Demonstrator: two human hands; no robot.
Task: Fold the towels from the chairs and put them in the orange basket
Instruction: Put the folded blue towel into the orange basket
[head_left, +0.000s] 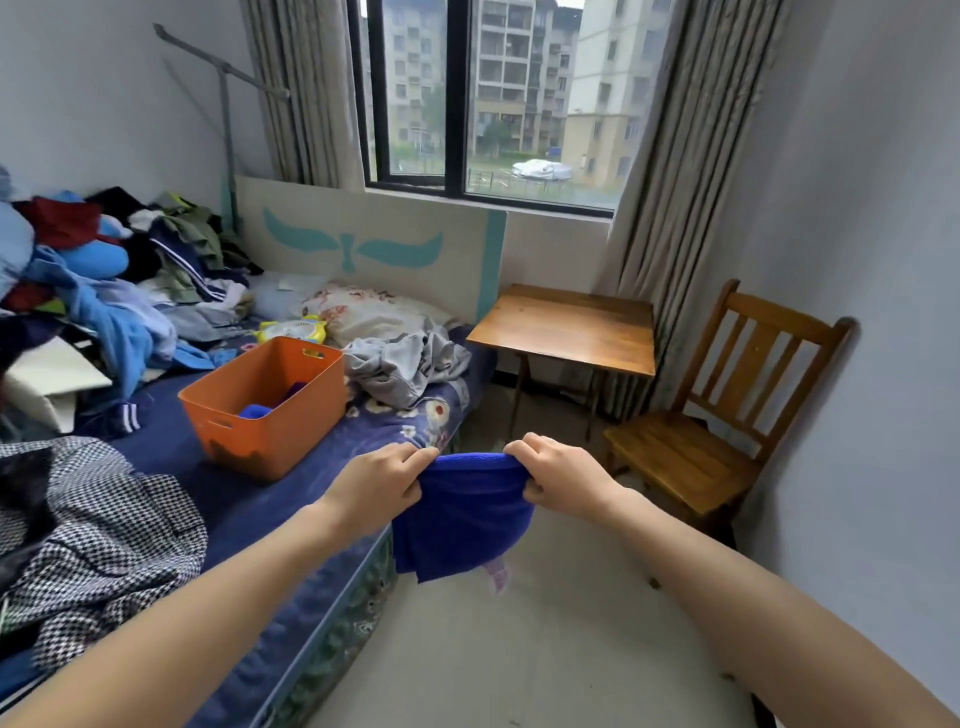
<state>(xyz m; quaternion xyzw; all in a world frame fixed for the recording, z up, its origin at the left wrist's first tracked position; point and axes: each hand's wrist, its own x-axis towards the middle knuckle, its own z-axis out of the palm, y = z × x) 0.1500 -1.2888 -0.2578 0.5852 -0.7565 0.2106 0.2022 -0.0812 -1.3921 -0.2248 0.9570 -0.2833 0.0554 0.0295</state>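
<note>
Folding step: left hand (382, 480) and right hand (553, 478), both grips closed, pinch the blue towel (462, 514) by its top edge, low centre, off the bed. Orange basket (270, 431) sits at 10 o'clock from it. Next: probably halve the towel, then carry it there.

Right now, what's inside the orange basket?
A bright blue cloth lies low in the orange basket, with a darker purple piece behind it. The basket's near wall hides its floor and anything lower.
</note>
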